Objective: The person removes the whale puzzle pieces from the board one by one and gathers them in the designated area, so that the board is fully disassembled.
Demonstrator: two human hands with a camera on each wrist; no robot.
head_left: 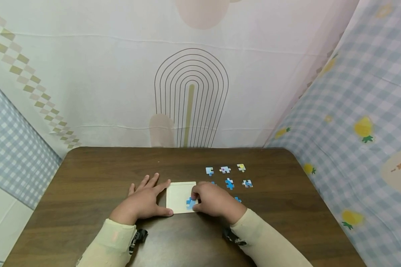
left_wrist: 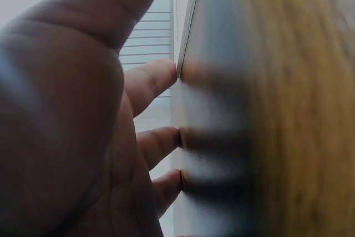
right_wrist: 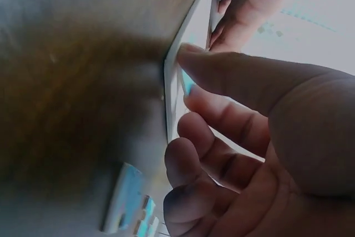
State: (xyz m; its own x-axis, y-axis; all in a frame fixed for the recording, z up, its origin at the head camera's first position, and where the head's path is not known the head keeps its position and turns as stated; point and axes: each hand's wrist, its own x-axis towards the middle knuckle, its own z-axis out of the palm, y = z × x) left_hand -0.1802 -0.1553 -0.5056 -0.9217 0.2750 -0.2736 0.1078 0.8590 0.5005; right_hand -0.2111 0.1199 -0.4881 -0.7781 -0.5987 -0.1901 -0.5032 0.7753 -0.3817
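A pale square puzzle tray (head_left: 178,193) with a low raised rim lies flat near the middle of the table. My left hand (head_left: 144,200) rests at its left side with fingers spread, the index fingertip and thumb at the tray's edge. Over the tray's right side, my right hand (head_left: 214,199) pinches a blue jigsaw piece (head_left: 189,203) between thumb and index finger, low above the tray's lower right corner. In the right wrist view the thumb covers most of that piece, and the other fingers curl beside it.
On the brown wooden table (head_left: 103,174), several loose jigsaw pieces lie right of the tray, among them a blue one (head_left: 230,183) and a yellowish one (head_left: 241,167). Two of them are partly hidden by my right hand. A patterned curtain (head_left: 120,92) hangs behind the table.
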